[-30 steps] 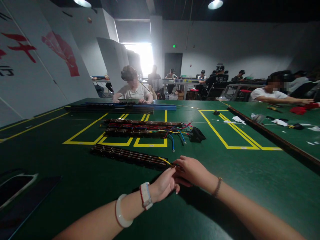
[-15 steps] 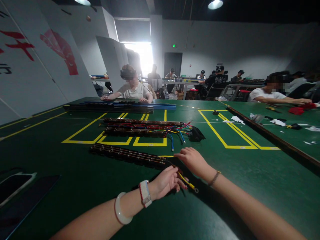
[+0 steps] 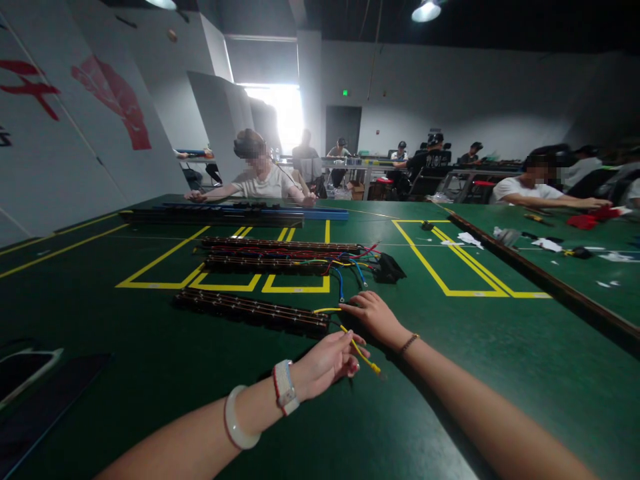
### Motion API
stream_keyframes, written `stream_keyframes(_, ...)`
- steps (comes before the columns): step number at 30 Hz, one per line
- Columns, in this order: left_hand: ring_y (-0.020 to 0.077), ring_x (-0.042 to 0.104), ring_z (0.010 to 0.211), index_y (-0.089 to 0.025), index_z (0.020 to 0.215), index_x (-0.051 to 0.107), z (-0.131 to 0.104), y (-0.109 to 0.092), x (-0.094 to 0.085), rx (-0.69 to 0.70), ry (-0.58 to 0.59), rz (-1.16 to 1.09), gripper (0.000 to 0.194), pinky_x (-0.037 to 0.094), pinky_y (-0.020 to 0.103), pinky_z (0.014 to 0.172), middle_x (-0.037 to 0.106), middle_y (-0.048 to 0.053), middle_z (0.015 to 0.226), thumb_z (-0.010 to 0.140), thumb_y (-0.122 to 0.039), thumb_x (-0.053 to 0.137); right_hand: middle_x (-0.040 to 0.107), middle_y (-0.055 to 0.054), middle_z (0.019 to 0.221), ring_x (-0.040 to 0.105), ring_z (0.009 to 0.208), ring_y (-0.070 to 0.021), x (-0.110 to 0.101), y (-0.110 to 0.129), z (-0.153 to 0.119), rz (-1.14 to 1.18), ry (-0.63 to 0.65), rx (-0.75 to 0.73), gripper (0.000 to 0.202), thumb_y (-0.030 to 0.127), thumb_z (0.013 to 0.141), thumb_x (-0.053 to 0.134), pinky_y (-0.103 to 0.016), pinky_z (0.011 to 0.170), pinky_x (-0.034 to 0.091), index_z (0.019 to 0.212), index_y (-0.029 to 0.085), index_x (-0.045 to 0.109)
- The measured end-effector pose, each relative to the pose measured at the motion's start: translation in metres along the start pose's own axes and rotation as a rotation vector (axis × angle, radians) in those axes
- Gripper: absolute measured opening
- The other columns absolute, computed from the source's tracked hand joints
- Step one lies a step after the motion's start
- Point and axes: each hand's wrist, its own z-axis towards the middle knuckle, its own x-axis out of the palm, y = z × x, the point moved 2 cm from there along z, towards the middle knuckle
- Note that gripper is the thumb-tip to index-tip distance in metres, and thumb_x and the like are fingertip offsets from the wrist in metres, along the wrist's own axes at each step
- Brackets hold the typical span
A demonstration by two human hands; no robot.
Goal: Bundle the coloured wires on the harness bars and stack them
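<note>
A long dark bar (image 3: 250, 311) with copper-coloured rails lies on the green table, and wires come out of its right end. My left hand (image 3: 325, 363) pinches a yellow cable (image 3: 361, 350) between thumb and forefinger, its other fingers loosely curled. The cable's tip, with a yellow sleeve and a blurred terminal, points toward me on the right. Just beyond, my right hand (image 3: 376, 320) has its fingers closed at the end of a second yellow wire (image 3: 326, 310) from the same bar. Its fingertips hide that wire's end.
Behind lie more railed bars (image 3: 270, 265) with red, blue and green wires and a black connector block (image 3: 390, 268). Blue and black profiles (image 3: 225, 215) lie at the far edge. A long dark rail (image 3: 540, 273) crosses the right side. Co-workers sit opposite and to the right.
My right hand has shifted slightly left along the second yellow wire. The cable in my left hand has swung a little left and up, its tip now blurred.
</note>
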Motion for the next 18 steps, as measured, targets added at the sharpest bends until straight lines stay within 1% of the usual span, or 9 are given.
stream_keyframes(2,0.0041,0.049,0.050,-0.013,0.097,0.049,-0.002,-0.004,0.001,0.007,-0.017,0.098,0.028,0.036,0.018,0.050,0.059,0.002,0.080,0.091,-0.040,0.044,0.061,-0.006,0.108,0.050,0.097,-0.0194,0.002,-0.002,0.000,0.047,-0.027,0.020,0.033,0.023,0.092,0.050,-0.034,0.090,0.039,0.123,0.027,0.058)
stream_keyframes(5,0.0031,0.040,0.042,-0.013,0.097,0.049,-0.006,-0.018,0.000,-0.018,-0.002,0.304,0.030,0.030,0.018,0.044,0.055,-0.001,0.072,0.092,-0.041,0.038,0.062,-0.007,0.106,0.051,0.097,-0.0195,0.004,-0.004,0.000,0.101,-0.070,0.072,0.033,0.025,0.092,0.050,-0.034,0.089,0.040,0.124,0.025,0.058)
stream_keyframes(7,0.0028,0.034,0.039,-0.013,0.098,0.051,-0.010,-0.031,-0.002,-0.038,-0.009,0.485,0.032,0.029,0.018,0.042,0.051,-0.003,0.066,0.093,-0.039,0.034,0.062,-0.007,0.104,0.051,0.097,-0.0196,0.004,-0.004,-0.001,0.122,-0.083,0.090,0.032,0.027,0.092,0.050,-0.035,0.089,0.041,0.124,0.023,0.058)
stream_keyframes(10,0.0037,0.033,0.037,-0.012,0.094,0.056,-0.014,-0.047,-0.007,-0.018,-0.067,0.811,0.037,0.027,0.018,0.040,0.049,-0.003,0.060,0.093,-0.041,0.032,0.063,-0.008,0.103,0.051,0.097,-0.0194,0.003,-0.002,-0.001,0.135,-0.093,0.089,0.031,0.028,0.092,0.050,-0.034,0.088,0.041,0.122,0.022,0.059)
stream_keyframes(12,0.0055,0.036,0.038,-0.012,0.087,0.058,-0.016,-0.051,-0.010,0.004,-0.100,1.027,0.042,0.029,0.019,0.041,0.049,-0.002,0.056,0.093,-0.041,0.029,0.063,-0.007,0.101,0.052,0.095,-0.0189,0.001,-0.001,-0.002,0.137,-0.101,0.089,0.030,0.028,0.092,0.050,-0.034,0.087,0.041,0.121,0.022,0.059)
stream_keyframes(14,0.0083,0.044,0.043,-0.012,0.082,0.059,-0.017,-0.051,-0.010,0.056,-0.145,1.270,0.044,0.036,0.020,0.047,0.051,0.000,0.055,0.094,-0.038,0.026,0.063,-0.007,0.099,0.052,0.093,-0.0186,0.001,-0.001,-0.002,0.136,-0.110,0.091,0.030,0.028,0.092,0.051,-0.034,0.086,0.041,0.120,0.022,0.059)
stream_keyframes(16,0.0121,0.054,0.053,-0.011,0.081,0.060,-0.019,-0.049,-0.009,0.123,-0.218,1.480,0.042,0.042,0.023,0.057,0.057,0.005,0.062,0.095,-0.034,0.027,0.063,-0.007,0.097,0.052,0.091,-0.0186,0.001,-0.001,-0.002,0.137,-0.121,0.090,0.029,0.028,0.091,0.052,-0.034,0.085,0.041,0.118,0.022,0.060)
stream_keyframes(18,0.0176,0.060,0.065,-0.009,0.087,0.060,-0.021,-0.047,-0.007,0.147,-0.304,1.642,0.037,0.046,0.029,0.065,0.062,0.011,0.072,0.094,-0.029,0.031,0.063,-0.007,0.096,0.053,0.091,-0.0188,0.002,-0.002,-0.001,0.145,-0.132,0.084,0.028,0.029,0.091,0.052,-0.034,0.084,0.042,0.116,0.021,0.060)
